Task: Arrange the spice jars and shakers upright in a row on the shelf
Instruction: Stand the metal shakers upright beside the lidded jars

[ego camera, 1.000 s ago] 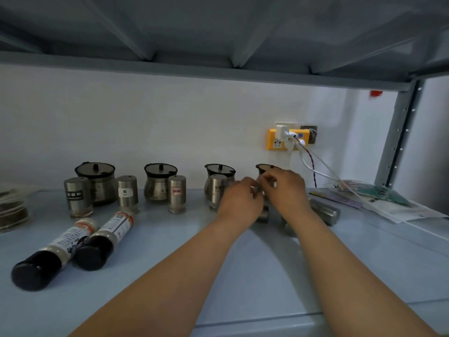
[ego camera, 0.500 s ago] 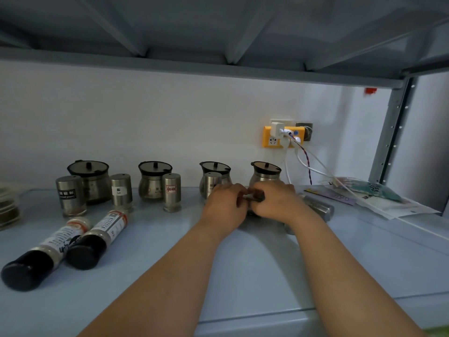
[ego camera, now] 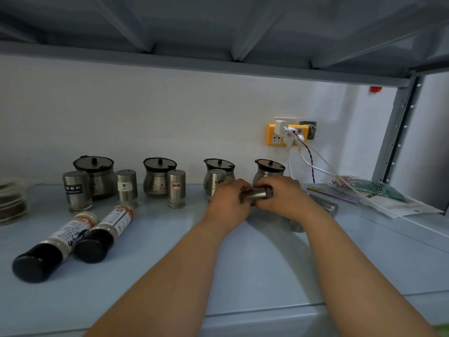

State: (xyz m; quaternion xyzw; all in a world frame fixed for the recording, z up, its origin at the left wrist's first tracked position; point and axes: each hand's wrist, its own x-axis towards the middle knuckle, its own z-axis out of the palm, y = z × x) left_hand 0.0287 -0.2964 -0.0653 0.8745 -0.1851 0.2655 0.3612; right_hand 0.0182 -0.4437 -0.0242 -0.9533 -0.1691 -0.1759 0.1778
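Observation:
Both hands hold one steel shaker (ego camera: 257,193) lying sideways above the shelf (ego camera: 255,263). My left hand (ego camera: 228,203) grips its left end and my right hand (ego camera: 286,198) grips its right end. Along the wall stand several round lidded steel jars, such as the leftmost jar (ego camera: 96,175) and the rightmost jar (ego camera: 268,170). Upright steel shakers stand in front of them, at left (ego camera: 77,190), then (ego camera: 126,187), then (ego camera: 176,188), and one (ego camera: 217,180) partly behind my left hand. Two black-capped spice bottles (ego camera: 56,246) (ego camera: 104,233) lie on their sides at left. Another steel shaker (ego camera: 323,206) lies behind my right hand.
A yellow wall socket (ego camera: 286,135) with plugs and cables hangs at the back right. Plastic packets (ego camera: 379,193) lie at the right by the shelf post (ego camera: 398,132). A dish (ego camera: 11,203) sits at the far left. The upper shelf (ego camera: 218,32) is close overhead.
Both hands pulled back from the rightmost jar toward me. The shaker between them went from hidden to lying sideways, held at both ends.

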